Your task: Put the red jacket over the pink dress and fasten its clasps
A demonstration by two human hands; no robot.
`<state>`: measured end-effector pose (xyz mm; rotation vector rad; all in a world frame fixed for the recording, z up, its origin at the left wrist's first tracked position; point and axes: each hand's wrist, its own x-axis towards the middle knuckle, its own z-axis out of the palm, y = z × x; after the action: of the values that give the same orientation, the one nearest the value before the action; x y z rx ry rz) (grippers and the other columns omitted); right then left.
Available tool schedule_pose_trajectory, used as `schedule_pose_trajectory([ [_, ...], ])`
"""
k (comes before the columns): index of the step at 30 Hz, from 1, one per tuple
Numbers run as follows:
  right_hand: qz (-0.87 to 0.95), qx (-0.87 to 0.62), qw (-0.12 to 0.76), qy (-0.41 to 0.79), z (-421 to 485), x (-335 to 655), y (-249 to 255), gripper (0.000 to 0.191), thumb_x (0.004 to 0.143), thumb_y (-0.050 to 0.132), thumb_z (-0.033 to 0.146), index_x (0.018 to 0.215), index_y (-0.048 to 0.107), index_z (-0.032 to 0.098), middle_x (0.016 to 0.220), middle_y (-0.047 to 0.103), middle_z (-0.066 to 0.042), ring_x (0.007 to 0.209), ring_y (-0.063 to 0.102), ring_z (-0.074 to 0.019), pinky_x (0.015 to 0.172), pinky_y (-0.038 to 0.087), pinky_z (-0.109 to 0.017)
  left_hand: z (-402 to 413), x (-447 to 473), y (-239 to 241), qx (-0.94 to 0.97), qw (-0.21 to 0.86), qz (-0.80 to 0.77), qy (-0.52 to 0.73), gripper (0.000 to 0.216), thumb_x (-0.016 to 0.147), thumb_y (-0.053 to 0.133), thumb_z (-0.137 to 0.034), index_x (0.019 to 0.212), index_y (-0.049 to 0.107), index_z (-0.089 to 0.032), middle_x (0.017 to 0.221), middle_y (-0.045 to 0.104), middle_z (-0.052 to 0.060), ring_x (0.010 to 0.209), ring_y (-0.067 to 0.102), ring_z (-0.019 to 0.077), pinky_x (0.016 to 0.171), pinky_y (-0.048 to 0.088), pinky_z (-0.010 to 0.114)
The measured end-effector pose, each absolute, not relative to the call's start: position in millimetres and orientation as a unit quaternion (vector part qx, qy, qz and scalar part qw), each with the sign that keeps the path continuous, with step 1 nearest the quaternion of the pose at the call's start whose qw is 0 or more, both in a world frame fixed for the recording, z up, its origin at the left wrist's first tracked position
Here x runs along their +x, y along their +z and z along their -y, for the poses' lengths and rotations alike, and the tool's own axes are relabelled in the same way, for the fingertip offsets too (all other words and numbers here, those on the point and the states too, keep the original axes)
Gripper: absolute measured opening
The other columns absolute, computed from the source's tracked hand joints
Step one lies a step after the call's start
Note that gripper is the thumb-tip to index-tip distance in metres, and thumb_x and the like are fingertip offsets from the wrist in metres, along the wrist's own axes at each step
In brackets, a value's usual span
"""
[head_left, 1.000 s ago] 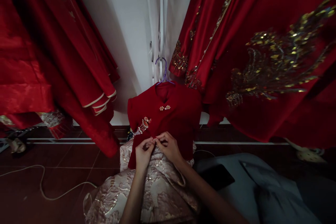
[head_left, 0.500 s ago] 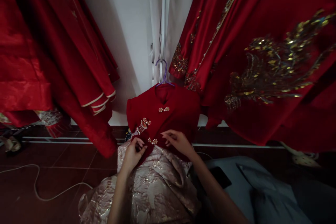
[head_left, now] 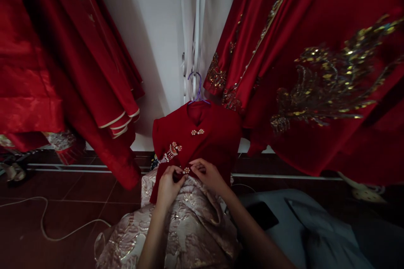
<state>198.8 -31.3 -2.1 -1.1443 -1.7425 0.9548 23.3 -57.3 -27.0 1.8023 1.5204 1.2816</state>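
A sleeveless red top (head_left: pixel 211 138) hangs on a purple hanger (head_left: pixel 198 92), with beaded floral fasteners on its front. Its upper fastener (head_left: pixel 198 132) sits under the neckline, and a tasselled beaded ornament (head_left: pixel 172 150) lies to the left. My left hand (head_left: pixel 170 185) pinches the left end of the lower beaded fastener (head_left: pixel 186 171), partly covering it. Just to the right of that fastener is my right hand (head_left: pixel 208 174), fingers bent and thumb slightly apart from them. Below the hands spreads a pale pink shiny brocade garment (head_left: pixel 186 222).
Red garments (head_left: pixel 104 71) hang on the left. A red garment with gold sequins (head_left: pixel 334 80) hangs on the right. A black phone-like object (head_left: pixel 261 214) lies on light blue fabric (head_left: pixel 293 206). A white cord (head_left: pixel 63 237) curls over the dark tiled floor (head_left: pixel 72 214).
Both hands have moved inward to the lower fastener. My left hand has gone right and closed at its left end; my right hand has come left beside it.
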Motion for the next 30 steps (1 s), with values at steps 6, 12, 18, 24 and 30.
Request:
schedule_pose_trajectory([
  [6,0.716,-0.483,0.397,0.31,30.2,192.6,-17.9,0.015,0.075,0.062,0.032,0.084,0.068,0.022,0.077,0.069,-0.004,0.072,0.061,-0.0171,0.068,0.048,-0.03,56.1,23.0,-28.1,0.624,0.251,-0.547,0.498,0.016,0.07,0.066,-0.033,0.076,0.066,-0.018,0.076,0.066,0.004,0.066,0.06,0.0152,0.064,0.046,0.027],
  [12,0.704,-0.484,0.397,0.336,29.7,194.7,-14.9,0.014,0.072,0.065,0.033,0.079,0.066,0.021,0.074,0.068,-0.002,0.071,0.062,-0.0162,0.066,0.047,-0.028,58.2,30.0,-28.9,0.568,0.323,-0.549,0.521,0.02,0.067,0.069,-0.034,0.077,0.065,-0.017,0.072,0.068,0.004,0.065,0.063,0.0151,0.062,0.05,0.025],
  [18,0.706,-0.467,0.394,0.357,27.9,199.4,-6.1,0.014,0.072,0.065,0.033,0.077,0.067,0.02,0.074,0.069,-0.001,0.068,0.061,-0.0146,0.063,0.046,-0.026,56.2,35.0,-34.9,0.523,0.372,-0.527,0.557,0.024,0.067,0.069,-0.036,0.077,0.065,-0.015,0.071,0.068,0.004,0.066,0.064,0.0145,0.066,0.051,0.025],
  [24,0.682,-0.461,0.422,0.381,26.8,211.3,11.0,0.02,0.072,0.066,0.038,0.079,0.067,0.019,0.078,0.07,-0.003,0.073,0.063,-0.0162,0.068,0.047,-0.028,22.8,33.1,-20.6,0.385,0.481,-0.476,0.627,0.038,0.07,0.066,-0.043,0.094,0.062,-0.013,0.087,0.069,0.008,0.071,0.066,0.0146,0.071,0.053,0.028],
  [30,0.666,-0.429,0.439,0.424,27.2,222.6,21.9,0.023,0.069,0.069,0.037,0.072,0.06,0.017,0.075,0.067,-0.003,0.072,0.061,-0.0153,0.069,0.047,-0.028,-6.1,40.1,-0.5,0.25,0.618,-0.368,0.648,0.033,0.074,0.066,-0.037,0.098,0.065,-0.014,0.115,0.063,0.011,0.099,0.063,0.0177,0.089,0.048,0.032],
])
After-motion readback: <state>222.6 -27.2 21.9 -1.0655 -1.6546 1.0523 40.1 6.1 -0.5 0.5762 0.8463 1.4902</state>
